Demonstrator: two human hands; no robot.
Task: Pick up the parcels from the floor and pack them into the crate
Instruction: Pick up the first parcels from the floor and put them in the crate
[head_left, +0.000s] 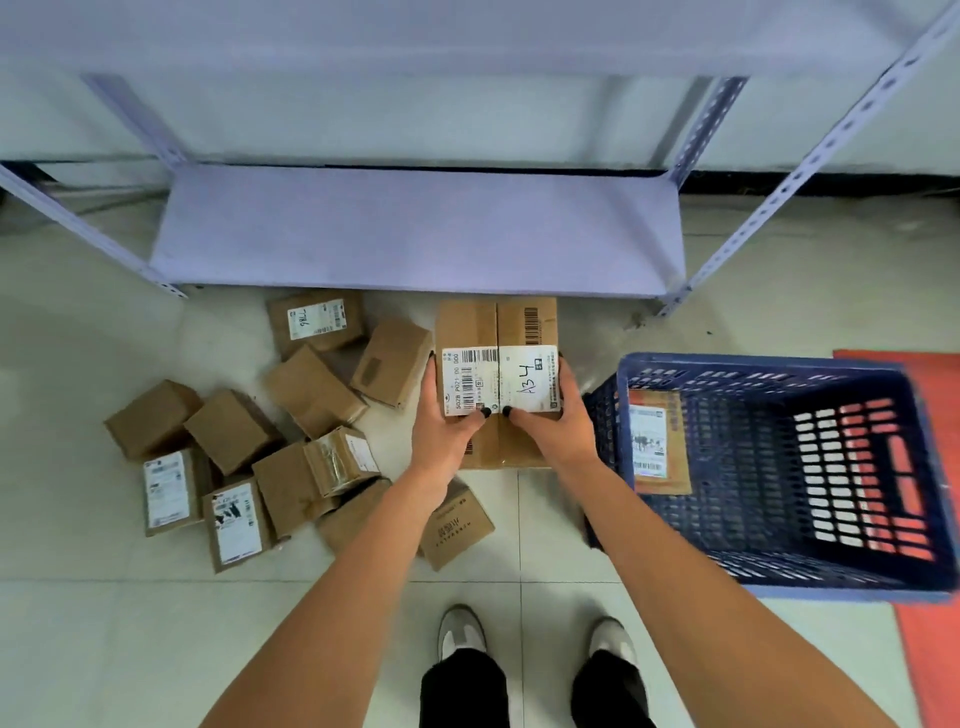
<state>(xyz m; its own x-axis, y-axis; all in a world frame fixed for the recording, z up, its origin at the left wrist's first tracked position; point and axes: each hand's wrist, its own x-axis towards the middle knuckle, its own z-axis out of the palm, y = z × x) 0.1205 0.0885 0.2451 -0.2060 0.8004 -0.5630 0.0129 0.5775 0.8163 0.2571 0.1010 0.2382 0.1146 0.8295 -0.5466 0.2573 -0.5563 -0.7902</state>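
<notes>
The large parcel, stiff taped cardboard and likely heavier than the rest, is clasped at its sides by left hand and right hand, a sound hold.

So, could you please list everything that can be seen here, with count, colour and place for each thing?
large parcel: one, brown with a white label, held between both hands above the floor
small parcels: about twelve, brown, some with white labels, heaped on the floor at left
crate: one, blue, on the floor at right
parcel in crate: one, brown with a white label, against the crate's left wall
shelf rack: one, pale purple, by the wall
mat: one, red-orange, under and beyond the crate
floor: pale tiles
shoes: two, grey and white, bottom centre
left hand: grips the large parcel's left side
right hand: grips its right side
</notes>
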